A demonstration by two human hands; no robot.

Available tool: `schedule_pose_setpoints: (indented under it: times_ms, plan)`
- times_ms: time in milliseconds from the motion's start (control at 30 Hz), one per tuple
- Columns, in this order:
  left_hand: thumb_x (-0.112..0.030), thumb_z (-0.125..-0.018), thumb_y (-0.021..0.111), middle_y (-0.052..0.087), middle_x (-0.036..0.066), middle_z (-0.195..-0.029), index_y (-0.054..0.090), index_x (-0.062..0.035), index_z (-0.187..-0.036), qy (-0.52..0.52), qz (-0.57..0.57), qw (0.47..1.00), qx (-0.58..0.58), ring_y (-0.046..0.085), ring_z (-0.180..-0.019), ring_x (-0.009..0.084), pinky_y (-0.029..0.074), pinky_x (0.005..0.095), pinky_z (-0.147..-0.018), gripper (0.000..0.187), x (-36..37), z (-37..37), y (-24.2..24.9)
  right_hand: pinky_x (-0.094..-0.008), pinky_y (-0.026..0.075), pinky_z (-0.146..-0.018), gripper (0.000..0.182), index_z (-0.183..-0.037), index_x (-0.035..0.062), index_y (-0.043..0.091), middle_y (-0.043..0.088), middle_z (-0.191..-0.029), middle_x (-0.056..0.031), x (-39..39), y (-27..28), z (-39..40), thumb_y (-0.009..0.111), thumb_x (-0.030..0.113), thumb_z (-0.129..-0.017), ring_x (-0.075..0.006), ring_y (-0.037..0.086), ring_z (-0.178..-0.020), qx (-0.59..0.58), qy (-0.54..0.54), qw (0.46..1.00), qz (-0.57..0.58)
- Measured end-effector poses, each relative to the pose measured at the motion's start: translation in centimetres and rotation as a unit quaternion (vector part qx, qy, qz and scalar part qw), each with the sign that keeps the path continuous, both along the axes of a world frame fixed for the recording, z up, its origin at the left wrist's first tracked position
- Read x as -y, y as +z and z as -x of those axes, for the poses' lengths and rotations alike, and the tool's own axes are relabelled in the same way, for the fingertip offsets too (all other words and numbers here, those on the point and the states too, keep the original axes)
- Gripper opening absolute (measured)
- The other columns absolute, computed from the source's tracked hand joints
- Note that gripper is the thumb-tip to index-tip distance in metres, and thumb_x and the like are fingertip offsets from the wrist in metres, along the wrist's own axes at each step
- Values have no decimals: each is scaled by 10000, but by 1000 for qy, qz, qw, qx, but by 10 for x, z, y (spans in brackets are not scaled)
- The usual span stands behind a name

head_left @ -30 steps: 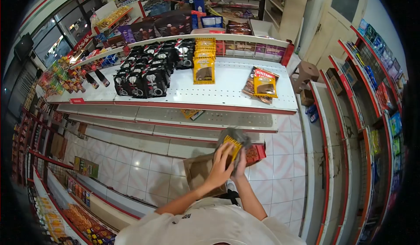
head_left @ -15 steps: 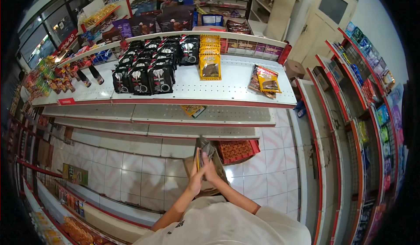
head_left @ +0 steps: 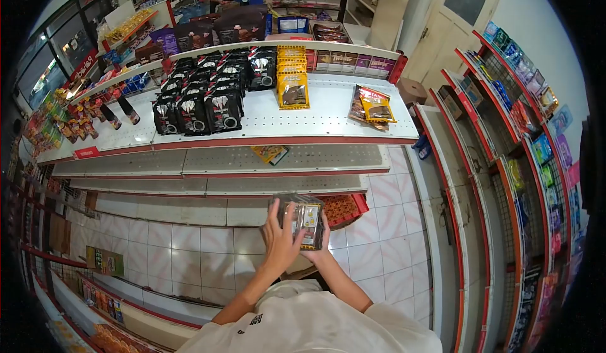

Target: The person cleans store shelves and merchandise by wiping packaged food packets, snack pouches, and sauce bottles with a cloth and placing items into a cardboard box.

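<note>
Rows of black packets (head_left: 214, 104) stand on the white shelf (head_left: 268, 124), beyond and left of the hands. The left hand (head_left: 281, 239) grips the left side of 1 dark, clear-wrapped pack (head_left: 310, 217). The pack is held between both hands. The right hand (head_left: 322, 243) grips its right edge. 1 red crate (head_left: 353, 216) sits below, just right of the pack.

Grocery shop, w/ wht. shelving (head_left: 328, 110) stocking blk. pkts (head_left: 224, 108) & yel. pkts (head_left: 293, 91).
</note>
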State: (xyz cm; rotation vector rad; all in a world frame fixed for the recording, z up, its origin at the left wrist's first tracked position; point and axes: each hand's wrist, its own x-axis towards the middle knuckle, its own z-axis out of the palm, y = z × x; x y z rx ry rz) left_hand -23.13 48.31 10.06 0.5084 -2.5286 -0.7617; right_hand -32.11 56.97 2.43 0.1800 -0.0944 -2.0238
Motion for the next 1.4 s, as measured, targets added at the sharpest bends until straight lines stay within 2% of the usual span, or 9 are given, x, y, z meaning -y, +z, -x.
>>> schedule_pose_setpoints:
  times_ms: [133, 167, 300, 433, 600, 733, 1100, 1167, 1400]
  plan:
    - [-280, -868, 593, 122, 229, -1497, 174, -49, -1464, -6, -134, 989, 55, 158, -1354, 467, 158, 477, -1109, 764, -33, 29, -17, -355, 350, -1034, 496, -1351, 60, 436, 483, -1335, -119, 6, -38, 10, 323, 385, -993, -245, 470, -1211, -196, -110, 955, -195]
    - [-258, -899, 553, 115, 204, -1515, 154, -55, -1472, 24, -147, 989, 22, 118, -1394, 408, 143, 437, -1121, 727, -39, 39, -18, -433, 61, -1088, 767, -1499, 121, 168, -32, -1563, -115, 33, -10, -27, 400, 569, -921, -357, 13, -1407, -168, -224, 960, 19]
    - [-150, -937, 510, 290, 115, -1457, 192, -57, -1463, 45, -465, 851, -241, 288, -1333, 197, 225, 320, -1090, 622, -42, 64, -21, -314, 255, -1072, 494, -1367, 0, 375, 431, -1353, -148, -6, 15, 11, 265, 332, -1018, -234, 369, -1283, -615, -27, 676, -405]
    - [-136, -923, 562, 450, 50, -1293, 308, -57, -1403, 38, -612, 753, -237, 423, -1187, 129, 321, 279, -1023, 550, -63, 65, -15, -331, 346, -992, 481, -1296, -15, 427, 509, -1194, -119, -11, 11, 33, 342, 357, -1004, -223, 469, -1142, -607, -147, 657, -422]
    - [-71, -872, 615, 569, 58, -1156, 485, -44, -1232, 46, -717, 664, -209, 550, -1046, 149, 457, 323, -892, 384, -63, 70, -23, -306, 447, -876, 496, -1155, -13, 536, 600, -1075, -104, -40, -12, 97, 434, 433, -964, -202, 579, -966, -339, 10, 846, -412]
    - [-51, -858, 614, 603, 65, -1100, 510, -58, -1166, 50, -810, 532, -241, 593, -1002, 205, 493, 375, -857, 326, -38, 64, -3, -338, 410, -964, 578, -1280, -25, 456, 527, -1253, -113, -51, 28, 156, 478, 445, -944, -211, 513, -1138, -505, -60, 689, -517]
    - [-119, -885, 615, 607, 54, -1117, 526, -32, -1184, -6, -644, 701, -306, 581, -1024, 147, 469, 318, -893, 325, 58, 129, 38, -360, 399, -959, 557, -1319, -10, 426, 506, -1295, -162, 55, 210, 371, 474, 396, -941, -245, 508, -1140, -523, -115, 737, -412]
    - [-114, -882, 618, 607, 56, -1119, 521, -26, -1186, -21, -626, 719, -301, 574, -1033, 143, 459, 306, -903, 330, 85, 147, 42, -357, 419, -925, 547, -1304, -10, 435, 570, -1203, -174, 66, 195, 390, 540, 356, -912, -253, 561, -1037, -658, -403, 176, -611]
    - [-91, -895, 601, 603, 75, -1134, 493, -10, -1221, -111, -525, 800, -268, 577, -1032, 136, 461, 280, -898, 353, 171, 237, 54, -293, 498, -772, 593, -1291, 13, 454, 610, -1095, -176, 101, 159, 267, 684, 289, -819, -183, 606, -940, -765, -71, 513, -382]
